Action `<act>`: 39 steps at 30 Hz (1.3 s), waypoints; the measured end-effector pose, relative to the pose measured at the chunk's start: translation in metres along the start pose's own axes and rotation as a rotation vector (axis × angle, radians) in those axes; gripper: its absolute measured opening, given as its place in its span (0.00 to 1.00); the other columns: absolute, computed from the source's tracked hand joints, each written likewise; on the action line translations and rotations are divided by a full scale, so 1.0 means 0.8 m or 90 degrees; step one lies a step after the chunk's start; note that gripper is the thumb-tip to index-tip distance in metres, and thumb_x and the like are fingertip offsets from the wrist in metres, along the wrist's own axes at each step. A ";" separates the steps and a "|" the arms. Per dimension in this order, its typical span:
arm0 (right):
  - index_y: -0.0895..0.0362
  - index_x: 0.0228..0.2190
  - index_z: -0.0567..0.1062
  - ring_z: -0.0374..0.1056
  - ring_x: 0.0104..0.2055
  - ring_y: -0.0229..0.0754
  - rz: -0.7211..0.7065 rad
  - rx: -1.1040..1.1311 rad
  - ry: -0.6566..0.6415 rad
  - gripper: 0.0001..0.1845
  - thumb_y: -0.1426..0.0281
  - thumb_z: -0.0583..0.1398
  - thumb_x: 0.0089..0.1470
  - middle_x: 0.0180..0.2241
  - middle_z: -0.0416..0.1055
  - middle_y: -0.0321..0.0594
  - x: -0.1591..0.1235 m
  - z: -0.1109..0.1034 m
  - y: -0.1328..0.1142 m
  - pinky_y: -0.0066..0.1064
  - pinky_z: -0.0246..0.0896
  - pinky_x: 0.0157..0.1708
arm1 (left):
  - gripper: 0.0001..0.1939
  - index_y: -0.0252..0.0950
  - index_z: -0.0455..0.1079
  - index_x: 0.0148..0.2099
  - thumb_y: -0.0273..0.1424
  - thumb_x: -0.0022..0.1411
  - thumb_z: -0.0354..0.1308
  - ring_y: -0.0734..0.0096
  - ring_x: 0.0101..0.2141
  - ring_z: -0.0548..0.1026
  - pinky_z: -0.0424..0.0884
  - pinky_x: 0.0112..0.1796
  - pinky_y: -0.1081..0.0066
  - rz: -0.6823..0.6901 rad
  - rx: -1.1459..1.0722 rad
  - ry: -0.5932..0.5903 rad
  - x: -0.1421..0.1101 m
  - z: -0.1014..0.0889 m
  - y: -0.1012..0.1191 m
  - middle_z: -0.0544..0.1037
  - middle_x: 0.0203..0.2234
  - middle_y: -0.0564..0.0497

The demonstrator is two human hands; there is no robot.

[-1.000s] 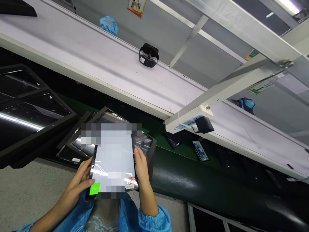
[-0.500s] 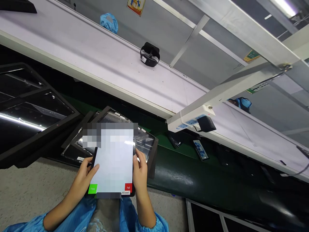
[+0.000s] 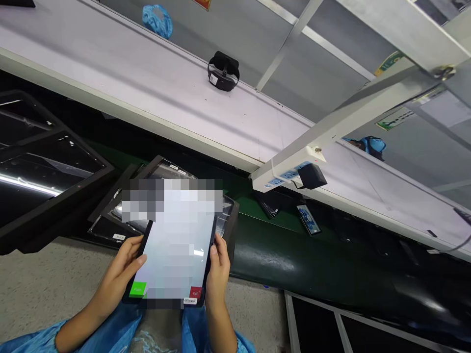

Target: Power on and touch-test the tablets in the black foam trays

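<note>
With black frames (image 3: 33, 143) at ten o'clock, well apart, grips the left border of the tablet (image 3: 180, 235) at eight o'clock with the left hand (image 3: 123, 268), pinching between a thumb laid on the front and fingers mostly hidden behind. Faces the screen up toward the head, likely for easy viewing, in front of wrapped panels (image 3: 160, 171) toward eleven o'clock; cannot tell whether touching. Points the long axis between twelve and one o'clock, top end away from the body, with the green patch (image 3: 137, 289) at seven and the red patch (image 3: 195, 292) at five, both uncovered. Clasps the right edge at three to four o'clock with the right hand (image 3: 218, 272), thumb near the border, fingers bunched alongside, probably to share the weight. Farther off, shows a power strip (image 3: 270, 184) at two and a small device (image 3: 308, 219) near three.
</note>
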State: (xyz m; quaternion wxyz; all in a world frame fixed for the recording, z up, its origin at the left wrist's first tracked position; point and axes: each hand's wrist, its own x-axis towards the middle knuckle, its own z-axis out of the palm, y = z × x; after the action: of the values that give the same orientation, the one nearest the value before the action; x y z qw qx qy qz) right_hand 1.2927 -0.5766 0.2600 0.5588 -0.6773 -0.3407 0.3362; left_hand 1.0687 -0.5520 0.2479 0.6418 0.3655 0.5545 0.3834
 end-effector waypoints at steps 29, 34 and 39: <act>0.48 0.58 0.66 0.75 0.46 0.51 0.184 0.263 0.114 0.33 0.43 0.49 0.60 0.46 0.77 0.40 0.019 -0.483 0.093 0.42 0.70 0.43 | 0.20 0.39 0.71 0.38 0.52 0.60 0.55 0.64 0.35 0.72 0.69 0.35 0.71 0.050 0.131 -0.159 -0.092 0.469 -0.113 0.74 0.30 0.52; 0.50 0.53 0.74 0.69 0.57 0.52 0.212 0.347 0.177 0.30 0.46 0.58 0.56 0.53 0.74 0.40 0.042 -0.491 0.114 0.44 0.67 0.53 | 0.22 0.39 0.70 0.41 0.53 0.60 0.56 0.65 0.33 0.73 0.69 0.33 0.70 0.022 0.124 -0.163 -0.058 0.491 -0.114 0.74 0.30 0.52; 0.49 0.49 0.78 0.66 0.61 0.52 0.220 0.335 0.186 0.26 0.49 0.64 0.53 0.55 0.73 0.38 0.076 -0.496 0.130 0.45 0.62 0.59 | 0.27 0.36 0.72 0.39 0.57 0.59 0.54 0.59 0.37 0.75 0.71 0.40 0.65 0.018 0.121 -0.234 -0.004 0.521 -0.094 0.77 0.32 0.48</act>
State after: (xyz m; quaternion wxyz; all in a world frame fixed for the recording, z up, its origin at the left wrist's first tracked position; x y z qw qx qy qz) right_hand 1.6665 -0.7506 0.2120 0.6919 -0.5986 -0.0391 0.4017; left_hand 1.4883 -0.6061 0.2308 0.6893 0.4961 0.4566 0.2652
